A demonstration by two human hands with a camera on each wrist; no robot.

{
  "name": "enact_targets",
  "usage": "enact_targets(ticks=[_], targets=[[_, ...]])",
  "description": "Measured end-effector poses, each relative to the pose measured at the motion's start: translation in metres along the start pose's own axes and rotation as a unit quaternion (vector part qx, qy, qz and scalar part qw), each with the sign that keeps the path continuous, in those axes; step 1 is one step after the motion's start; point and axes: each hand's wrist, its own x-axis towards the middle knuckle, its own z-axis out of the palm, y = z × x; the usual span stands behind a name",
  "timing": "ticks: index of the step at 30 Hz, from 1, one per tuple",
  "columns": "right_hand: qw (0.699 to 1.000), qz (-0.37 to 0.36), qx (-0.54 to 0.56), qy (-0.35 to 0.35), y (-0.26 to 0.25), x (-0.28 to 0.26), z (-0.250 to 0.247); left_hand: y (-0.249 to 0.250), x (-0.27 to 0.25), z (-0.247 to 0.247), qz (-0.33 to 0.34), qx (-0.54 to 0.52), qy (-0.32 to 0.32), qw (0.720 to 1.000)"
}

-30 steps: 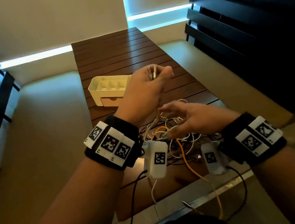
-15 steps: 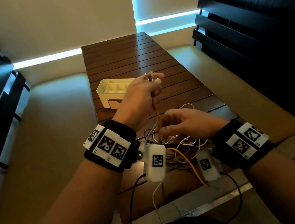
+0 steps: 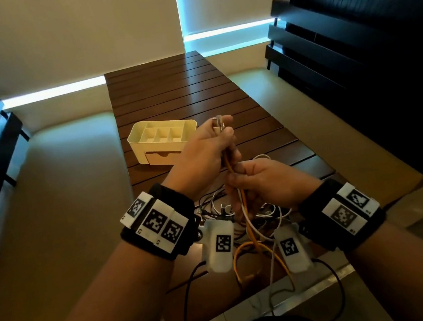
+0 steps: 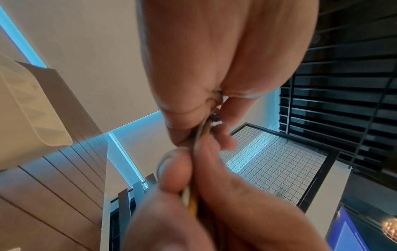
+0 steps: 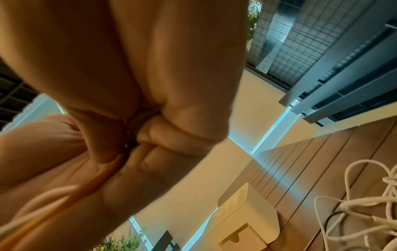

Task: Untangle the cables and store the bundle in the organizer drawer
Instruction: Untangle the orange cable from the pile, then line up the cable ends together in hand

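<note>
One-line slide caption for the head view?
Left hand grips connector ends while right hand pinches orange cable above tangle; organizer drawer closed.

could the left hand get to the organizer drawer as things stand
Probably not yet. The way to the organizer drawer looks free, and it sits just beyond the left hand, but that hand grips the gathered cable ends, and the drawer looks closed.

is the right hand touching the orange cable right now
Touching. The head view shows the right hand with fingers curled around the orange cable, just below the left hand.
</note>
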Motion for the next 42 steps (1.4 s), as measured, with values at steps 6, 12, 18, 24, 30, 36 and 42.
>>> enact_targets(ticks=[6, 12, 18, 24, 30, 36, 42], targets=[[0.999, -0.011, -0.024, 0.025, 0.004, 0.005, -0.007, -0.008, 0.006, -0.005, -0.032, 0.026, 0.037, 0.998], [0.995, 0.015, -0.094, 0.02, 0.006, 0.007, -0.016, -0.013, 0.001, -0.012, -0.047, -0.06, -0.003, 0.997], [0.98, -0.061, -0.143, 0.126, -0.012, 0.001, -0.046, -0.015, 0.0, -0.019, -0.059, -0.085, -0.015, 0.995], [0.962, -0.17, -0.134, 0.165, -0.021, 0.022, -0.035, -0.022, -0.001, -0.017, -0.11, -0.076, -0.052, 0.99], [0.973, -0.109, -0.035, 0.199, 0.011, 0.046, -0.033, -0.026, -0.009, -0.029, -0.134, -0.044, 0.006, 0.99], [0.983, 0.064, -0.045, 0.165, 0.087, 0.087, -0.011, -0.028, -0.011, -0.04, -0.134, -0.007, 0.048, 0.99], [0.949, 0.138, -0.23, 0.167, 0.125, 0.109, 0.013, -0.033, -0.01, -0.045, -0.128, 0.02, 0.062, 0.99]])
